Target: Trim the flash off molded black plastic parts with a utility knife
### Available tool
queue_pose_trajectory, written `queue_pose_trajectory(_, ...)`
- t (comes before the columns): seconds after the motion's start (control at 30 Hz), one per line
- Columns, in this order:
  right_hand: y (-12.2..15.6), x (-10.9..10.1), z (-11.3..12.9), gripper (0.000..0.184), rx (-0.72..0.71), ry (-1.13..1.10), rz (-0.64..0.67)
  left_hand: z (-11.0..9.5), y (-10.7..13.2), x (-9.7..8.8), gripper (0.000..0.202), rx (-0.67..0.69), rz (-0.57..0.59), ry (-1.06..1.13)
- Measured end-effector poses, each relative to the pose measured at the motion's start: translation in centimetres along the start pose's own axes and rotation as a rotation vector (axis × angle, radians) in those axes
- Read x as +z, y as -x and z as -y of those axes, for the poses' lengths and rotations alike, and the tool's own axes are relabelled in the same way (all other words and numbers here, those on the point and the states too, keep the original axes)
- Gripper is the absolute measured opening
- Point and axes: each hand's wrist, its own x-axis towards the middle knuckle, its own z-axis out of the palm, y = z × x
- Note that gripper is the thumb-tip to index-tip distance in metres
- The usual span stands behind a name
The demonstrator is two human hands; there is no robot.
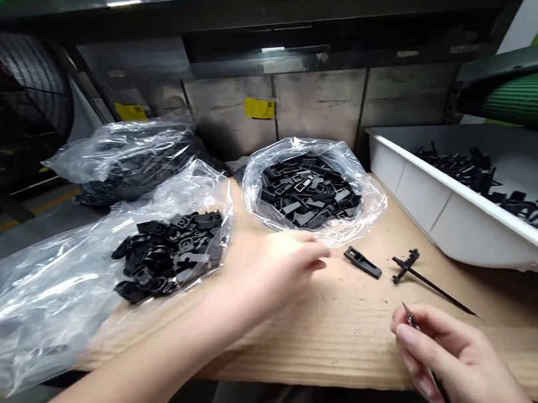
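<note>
My left hand [290,255] reaches over the cardboard, blurred by motion, just in front of an open clear bag [370,203] of black plastic clips [305,189]. Whether its fingers hold anything does not show. Between the thumb and fingers of my right hand [454,356] is a slim pointed tool [410,319], its tip up and its dark lower part mostly hidden. A single black clip [363,263] lies on the cardboard between my hands. Beside it rests a black plastic piece with a long thin tail [430,282], just beyond my right hand.
At left, another clear bag [54,287] lies spread with black parts [168,253] at its mouth. A fuller bag [136,157] stands behind. To the right is a white bin [456,207] with black pieces. Metal panels [320,106] close off the back of the cardboard-covered surface [331,347].
</note>
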Motion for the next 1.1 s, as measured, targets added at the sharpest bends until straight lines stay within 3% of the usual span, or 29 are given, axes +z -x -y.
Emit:
queue_pose_trajectory(0.07,-0.2,-0.3,0.1,0.039,-0.015,-0.033,0.0,-2.1,-2.5,2.3,0.012,0.12,0.055,0.007)
queue_pose_trajectory(0.17,-0.3,-0.8,0.4,0.038,-0.047,-0.087,0.018,-3.1,-5.3,4.4,0.006,0.21,0.095,0.024)
queue_pose_trajectory(0.23,-0.4,-1.0,0.5,0.038,-0.043,-0.131,0.03,-3.0,-6.1,4.6,0.01,0.231,0.119,0.06)
queue_pose_trajectory(0.33,-0.5,-1.2,0.4,0.039,-0.034,-0.177,0.042,-2.9,-5.0,3.0,0.009,0.187,0.103,0.13)
queue_pose_trajectory(0.43,-0.4,-1.1,0.1,0.038,-0.025,-0.212,0.054,-3.6,-2.0,0.5,0.016,-0.015,0.022,0.346)
queue_pose_trajectory(0.5,-0.3,-0.8,0.0,0.036,-0.014,-0.231,0.07,-4.5,0.4,-0.3,0.015,-0.34,-0.155,0.93)
queue_pose_trajectory(0.57,-0.2,-0.4,0.0,0.035,0.014,-0.267,0.116,-5.5,2.6,0.0,0.014,-0.528,-0.228,1.343)
queue_pose_trajectory(0.63,-0.1,0.1,0.2,0.037,0.055,-0.305,0.177,-6.6,4.1,1.2,0.016,-0.641,-0.22,1.481)
queue_pose_trajectory(0.73,0.2,0.6,0.5,0.039,0.066,-0.257,0.134,-7.7,5.4,3.0,0.012,-0.643,-0.193,1.315)
queue_pose_trajectory(0.9,0.8,1.4,0.4,0.035,-0.068,0.018,-0.099,-7.7,6.0,4.0,0.032,-0.377,-0.292,0.854)
queue_pose_trajectory(1.0,1.1,1.8,-0.2,0.026,-0.222,0.217,-0.186,-7.3,6.1,3.8,0.036,-0.374,-0.265,0.832)
queue_pose_trajectory(1.1,1.2,1.5,-0.7,0.014,-0.486,0.421,-0.175,-7.0,6.1,3.7,0.035,-0.459,-0.142,0.959)
